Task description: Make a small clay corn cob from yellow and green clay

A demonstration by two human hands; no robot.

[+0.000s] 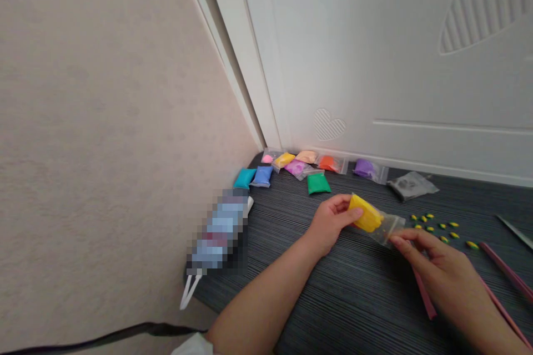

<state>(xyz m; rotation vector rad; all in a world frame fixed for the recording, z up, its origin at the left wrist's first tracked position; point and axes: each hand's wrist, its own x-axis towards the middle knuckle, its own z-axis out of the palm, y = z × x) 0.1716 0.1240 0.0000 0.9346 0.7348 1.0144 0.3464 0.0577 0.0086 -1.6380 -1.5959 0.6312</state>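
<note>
From where I stand, a flat teal packet (245, 178) and a flat blue packet (262, 176) lie leftmost on the dark, streaky counter (283, 222), then a square green packet (318, 183). Next comes the left hand (327, 227), its grip clamped on the filled end of a clear plastic zip bag of bright yellow stuff (366, 217), held over the counter. The bag's long axis slopes rightward, towards me, to the right hand (443, 266), its grip pinching the zip end; neither hand is nearer. Small green-and-yellow pieces (472, 245) lie near that hand, long pink strips (506, 272) farther right
</note>
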